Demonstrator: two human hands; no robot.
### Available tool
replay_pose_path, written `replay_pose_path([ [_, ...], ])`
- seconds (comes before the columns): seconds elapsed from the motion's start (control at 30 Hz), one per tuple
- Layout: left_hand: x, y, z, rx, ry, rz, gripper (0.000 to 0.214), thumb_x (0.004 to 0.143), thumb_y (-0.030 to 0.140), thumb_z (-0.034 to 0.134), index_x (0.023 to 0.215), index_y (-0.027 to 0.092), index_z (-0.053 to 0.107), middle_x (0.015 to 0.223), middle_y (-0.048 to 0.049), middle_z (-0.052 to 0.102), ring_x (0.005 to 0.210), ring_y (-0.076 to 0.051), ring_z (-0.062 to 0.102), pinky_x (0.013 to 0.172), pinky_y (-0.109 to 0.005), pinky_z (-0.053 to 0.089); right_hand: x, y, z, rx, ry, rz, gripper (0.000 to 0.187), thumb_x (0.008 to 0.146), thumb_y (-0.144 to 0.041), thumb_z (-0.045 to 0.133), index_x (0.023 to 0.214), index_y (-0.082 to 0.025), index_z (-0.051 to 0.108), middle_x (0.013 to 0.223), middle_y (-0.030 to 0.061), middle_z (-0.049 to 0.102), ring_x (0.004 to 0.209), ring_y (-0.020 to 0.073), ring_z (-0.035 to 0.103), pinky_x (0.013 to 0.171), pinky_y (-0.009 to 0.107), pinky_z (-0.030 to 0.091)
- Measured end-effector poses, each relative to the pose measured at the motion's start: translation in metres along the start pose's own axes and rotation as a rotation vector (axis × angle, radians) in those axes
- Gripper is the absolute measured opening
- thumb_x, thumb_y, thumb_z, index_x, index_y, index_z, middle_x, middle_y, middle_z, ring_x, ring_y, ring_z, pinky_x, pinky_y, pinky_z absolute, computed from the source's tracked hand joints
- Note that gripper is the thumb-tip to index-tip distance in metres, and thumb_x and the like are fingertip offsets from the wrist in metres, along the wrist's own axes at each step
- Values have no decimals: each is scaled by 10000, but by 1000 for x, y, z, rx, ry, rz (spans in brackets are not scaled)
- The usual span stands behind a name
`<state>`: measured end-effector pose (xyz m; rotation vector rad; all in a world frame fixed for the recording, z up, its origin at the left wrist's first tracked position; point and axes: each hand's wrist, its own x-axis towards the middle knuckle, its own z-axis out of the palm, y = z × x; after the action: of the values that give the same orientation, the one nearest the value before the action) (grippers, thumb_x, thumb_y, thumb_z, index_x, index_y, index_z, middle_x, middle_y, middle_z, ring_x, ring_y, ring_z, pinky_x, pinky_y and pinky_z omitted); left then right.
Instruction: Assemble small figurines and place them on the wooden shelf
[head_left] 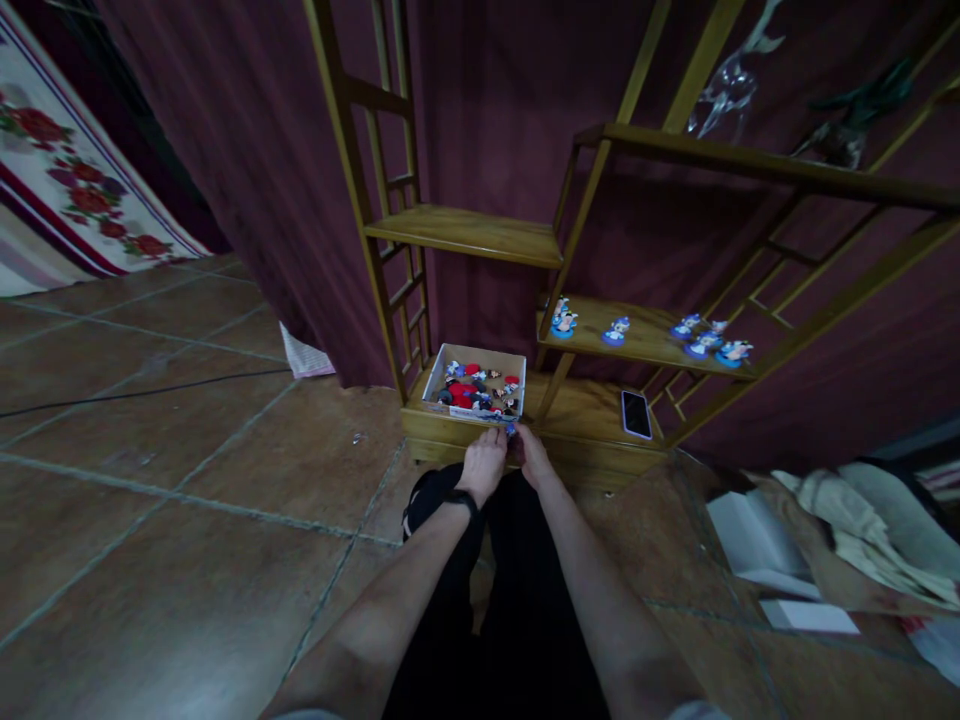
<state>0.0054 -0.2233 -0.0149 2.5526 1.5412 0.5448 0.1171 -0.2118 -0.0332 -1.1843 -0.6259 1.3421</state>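
Note:
My left hand (484, 465) and my right hand (532, 455) meet just in front of a white box (517, 362) full of small figurines. Both hands are closed around one small blue figurine (511, 431) held between their fingertips. The box sits on the bottom board of a wooden shelf unit (465, 232). Several blue-based figurines (615, 331) stand in a row on the low right shelf, from the left end (562, 321) to the right end (731, 351).
A dark phone (636, 413) lies flat on the bottom board right of the box. A maroon curtain (247, 150) hangs behind the shelf. Papers and cloth (840, 510) lie on the tiled floor at right. A black cable (135, 392) crosses the floor at left.

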Motion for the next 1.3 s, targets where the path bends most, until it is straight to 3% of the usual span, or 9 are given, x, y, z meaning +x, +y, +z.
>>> replay_pose_path([
  [0.2,5,-7,1,19,16,110,436,805,54,370,1239,104,381,1109,-177,501,988,-228,518,815,-331,427,3,1,-1,49,-25,30,363,685,-519,537,836,-201,627,747,8,678,703,166,598,597,260,430],
  [0.43,3,-11,13,-5,78,167,486,781,30,396,1264,72,360,1188,-220,467,1063,-259,485,874,-370,398,3,0,-3,54,-15,42,274,680,-427,540,793,-195,633,706,0,670,656,149,588,578,243,423],
  [0.8,-3,-3,7,-107,32,127,480,782,32,405,1254,120,395,1241,-192,451,1132,-255,453,925,-375,381,-3,-6,-6,46,-53,36,250,677,-374,547,820,-197,649,743,2,678,675,147,593,596,242,433],
  [1.0,4,-10,10,-455,133,-96,441,748,52,489,1172,171,495,1173,-110,535,1063,-190,520,919,-303,404,-3,-4,-8,23,-98,31,370,696,-533,517,837,-209,627,826,27,679,758,168,611,664,274,455],
  [1.13,14,-20,19,-714,161,-260,352,691,107,599,1037,161,564,962,-73,638,902,-178,598,832,-317,459,-1,1,-7,58,-66,-20,299,610,-433,652,804,-207,626,811,25,671,739,157,602,673,275,457],
  [1.3,17,-24,28,-917,204,-348,321,632,92,635,942,133,564,852,-47,656,745,-130,620,720,-263,492,1,4,-4,12,-46,-67,261,534,-344,703,732,-198,613,731,0,648,680,145,581,656,283,458],
])
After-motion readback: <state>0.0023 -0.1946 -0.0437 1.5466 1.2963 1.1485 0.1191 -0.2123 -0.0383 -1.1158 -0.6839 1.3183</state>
